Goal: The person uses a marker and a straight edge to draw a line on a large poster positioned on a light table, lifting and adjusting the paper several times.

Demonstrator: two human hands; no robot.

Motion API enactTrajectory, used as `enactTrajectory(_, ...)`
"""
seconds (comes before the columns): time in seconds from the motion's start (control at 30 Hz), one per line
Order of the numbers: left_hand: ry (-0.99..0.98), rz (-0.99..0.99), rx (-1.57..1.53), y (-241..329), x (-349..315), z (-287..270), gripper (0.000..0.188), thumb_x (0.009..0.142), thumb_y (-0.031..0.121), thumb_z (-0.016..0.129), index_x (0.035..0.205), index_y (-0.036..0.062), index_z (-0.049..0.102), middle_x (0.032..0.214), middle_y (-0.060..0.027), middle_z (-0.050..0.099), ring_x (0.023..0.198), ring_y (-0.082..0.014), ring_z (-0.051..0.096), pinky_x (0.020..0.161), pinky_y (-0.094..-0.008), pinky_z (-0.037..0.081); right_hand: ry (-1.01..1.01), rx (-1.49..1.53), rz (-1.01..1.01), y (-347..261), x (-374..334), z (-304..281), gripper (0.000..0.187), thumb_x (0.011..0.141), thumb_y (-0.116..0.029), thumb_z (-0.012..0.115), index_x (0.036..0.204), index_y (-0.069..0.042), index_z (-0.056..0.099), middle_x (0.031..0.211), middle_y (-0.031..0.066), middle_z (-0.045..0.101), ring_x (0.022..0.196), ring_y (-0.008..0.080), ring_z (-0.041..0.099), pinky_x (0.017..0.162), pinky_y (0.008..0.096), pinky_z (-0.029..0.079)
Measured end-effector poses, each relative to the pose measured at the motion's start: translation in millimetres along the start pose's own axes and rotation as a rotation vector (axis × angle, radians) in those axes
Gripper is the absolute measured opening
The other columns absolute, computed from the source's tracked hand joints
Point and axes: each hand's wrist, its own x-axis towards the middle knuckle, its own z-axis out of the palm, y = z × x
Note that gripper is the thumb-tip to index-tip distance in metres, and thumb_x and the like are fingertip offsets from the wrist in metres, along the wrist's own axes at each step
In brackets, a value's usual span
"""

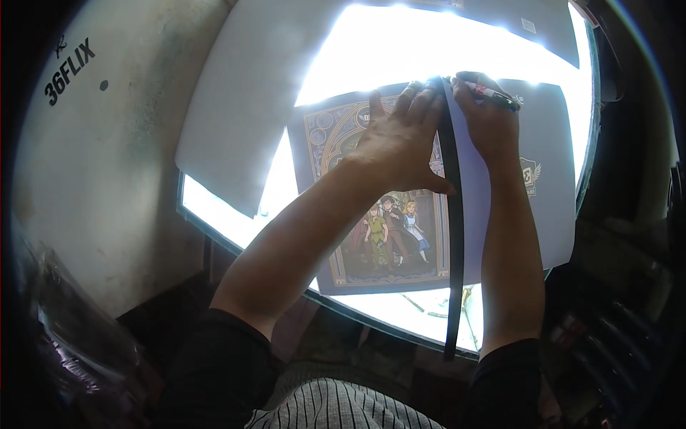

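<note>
A printed cover sheet (500, 243) lies on a brightly glowing glass table. Its left half carries an illustrated panel of cartoon figures, and its right half is plain grey-purple with a gold emblem. Down the middle runs a long narrow black strip (455, 236), reaching past the sheet's near edge. My left hand (400, 143) lies open on the panel, fingers spread toward the far edge and thumb touching the strip. Beside the strip's far end, my right hand (489, 118) is closed around a pen-shaped tool (500, 95) with a colourful patterned barrel. Its tip is lost in glare.
A large pale sheet (250, 93) covers the table's left side and overhangs its edge. Another grey sheet (529, 25) lies at the far right. Left of the table stands a white panel (93, 164) with dark lettering. Clear plastic wrapping (71, 322) is at lower left.
</note>
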Motion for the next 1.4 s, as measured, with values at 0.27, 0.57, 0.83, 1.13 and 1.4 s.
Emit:
enactTrajectory(0.27, -0.061, -0.016, 0.05, 2, 1, -5, 0.138, 0.059, 0.076, 0.079, 0.156, 0.0048, 0.013, 0.163, -0.0174, 0.015, 0.153, -0.0314, 0.005, 0.122, -0.062, 0.009, 0.017, 0.039, -0.088, -2, 2, -6, 0.022, 0.09, -0.026, 0.066, 0.099, -0.007, 0.071, 0.084, 0.0101, 0.073, 0.074, 0.0231, 0.072, 0.069, 0.035, 0.054)
enactTrajectory(0.57, 0.018, 0.044, 0.09, -6, 6, 8, 0.136, 0.06, 0.079, 0.076, 0.154, -0.0007, 0.017, 0.161, -0.0218, 0.018, 0.152, -0.035, 0.011, 0.121, -0.0594, 0.011, -0.167, -0.055, -0.12, -28, -146, -92, 0.014, 0.079, -0.008, 0.075, 0.09, 0.0, 0.072, 0.075, 0.0119, 0.071, 0.065, 0.025, 0.069, 0.067, 0.0354, 0.052)
enactTrajectory(0.83, 0.011, 0.112, 0.034, 4, 9, 4, 0.131, 0.064, 0.08, 0.073, 0.154, 0.0003, 0.02, 0.158, -0.0244, 0.022, 0.151, -0.0373, 0.013, 0.12, -0.0602, 0.011, -0.186, -0.286, 0.333, -80, -352, -167, 0.024, 0.082, -0.01, 0.075, 0.104, -0.007, 0.064, 0.08, 0.0078, 0.068, 0.07, 0.0224, 0.065, 0.078, 0.0403, 0.044)
enactTrajectory(1.13, 0.261, 0.326, 0.084, -33, 9, 25, 0.102, 0.081, 0.073, 0.064, 0.152, 0.0076, 0.03, 0.157, -0.0208, 0.028, 0.149, -0.0397, 0.021, 0.118, -0.0642, 0.013, -0.126, -0.423, 0.276, -89, -425, -99, 0.045, 0.085, -0.01, 0.074, 0.125, -0.014, 0.055, 0.129, 0.0156, 0.066, 0.135, 0.0386, 0.047, 0.113, 0.0618, 0.024)
enactTrajectory(1.4, 0.176, 0.27, 0.004, -30, 8, 23, 0.108, 0.077, 0.076, 0.064, 0.15, 0.004, 0.03, 0.158, -0.0226, 0.027, 0.149, -0.04, 0.021, 0.118, -0.0645, 0.011, -0.045, -0.371, 0.281, -85, -432, -94, 0.051, 0.082, -0.002, 0.07, 0.127, -0.02, 0.055, 0.132, 0.0084, 0.065, 0.137, 0.0315, 0.047, 0.116, 0.0597, 0.019)
